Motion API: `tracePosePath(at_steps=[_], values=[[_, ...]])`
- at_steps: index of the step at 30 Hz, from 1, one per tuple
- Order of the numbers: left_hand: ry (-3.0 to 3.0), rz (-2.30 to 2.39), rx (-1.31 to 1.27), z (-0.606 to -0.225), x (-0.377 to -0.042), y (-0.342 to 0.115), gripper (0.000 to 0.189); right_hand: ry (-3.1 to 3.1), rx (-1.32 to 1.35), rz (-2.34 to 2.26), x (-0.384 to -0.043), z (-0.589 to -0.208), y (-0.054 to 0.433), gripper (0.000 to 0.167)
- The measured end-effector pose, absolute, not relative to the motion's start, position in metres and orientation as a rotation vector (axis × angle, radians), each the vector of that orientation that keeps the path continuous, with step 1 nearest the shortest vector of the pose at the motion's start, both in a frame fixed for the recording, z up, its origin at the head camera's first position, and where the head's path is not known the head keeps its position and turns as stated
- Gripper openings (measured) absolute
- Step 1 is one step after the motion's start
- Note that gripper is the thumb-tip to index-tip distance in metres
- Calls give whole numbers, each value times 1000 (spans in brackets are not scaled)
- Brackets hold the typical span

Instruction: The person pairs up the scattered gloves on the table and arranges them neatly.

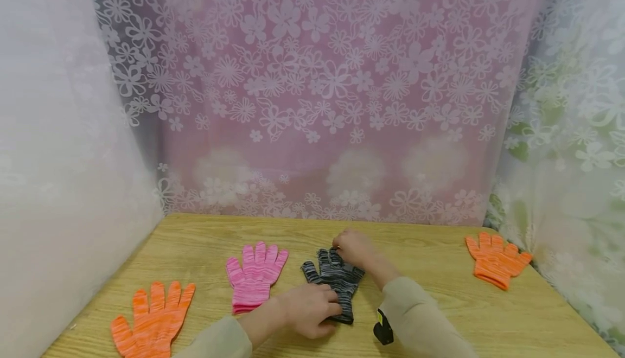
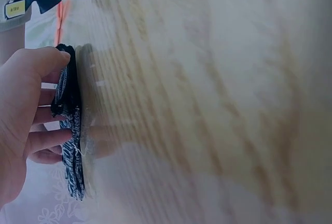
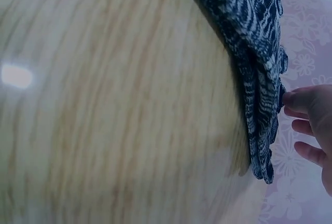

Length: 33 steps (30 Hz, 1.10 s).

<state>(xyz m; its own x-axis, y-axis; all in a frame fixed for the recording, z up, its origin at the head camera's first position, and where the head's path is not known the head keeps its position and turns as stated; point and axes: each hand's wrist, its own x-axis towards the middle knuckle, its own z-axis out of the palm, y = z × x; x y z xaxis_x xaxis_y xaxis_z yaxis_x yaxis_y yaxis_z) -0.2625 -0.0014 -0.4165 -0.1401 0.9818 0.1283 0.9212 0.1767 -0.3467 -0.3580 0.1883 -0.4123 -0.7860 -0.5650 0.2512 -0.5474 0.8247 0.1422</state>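
A black-and-grey striped knit glove (image 1: 342, 283) lies on the table with its fingers toward the back and its cuff toward me. My left hand (image 1: 312, 308) rests on the cuff end. In the left wrist view, the thumb of that hand (image 2: 21, 115) touches the cuff edge and its spread fingers lie on the knit. At the far end my right hand (image 1: 355, 248) pinches a fingertip of the same glove; thumb and forefinger meet at its edge in the right wrist view. Part of the glove is hidden under both hands.
A pink glove (image 1: 255, 274) lies to the left. One orange glove (image 1: 155, 320) lies at the front left, another orange glove (image 1: 498, 259) at the right edge. Flower-patterned curtains (image 1: 332, 103) stand behind and beside the wooden table (image 1: 429, 293). A black device (image 1: 383, 328) sits on my right wrist.
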Motion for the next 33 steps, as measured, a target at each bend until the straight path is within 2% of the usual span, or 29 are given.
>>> tracePosePath(at_steps=[12,23,33], values=[[-2139,291,-1783,-417,-262,1,20,-2751,729,-121,-353,-420,177,6],[-2170,261,-1801,-414,-262,2,21,-2737,645,1,-357,-417,181,14],[-2163,253,-1806,-415,-262,2,20,-2689,662,-221,-360,-429,182,13]])
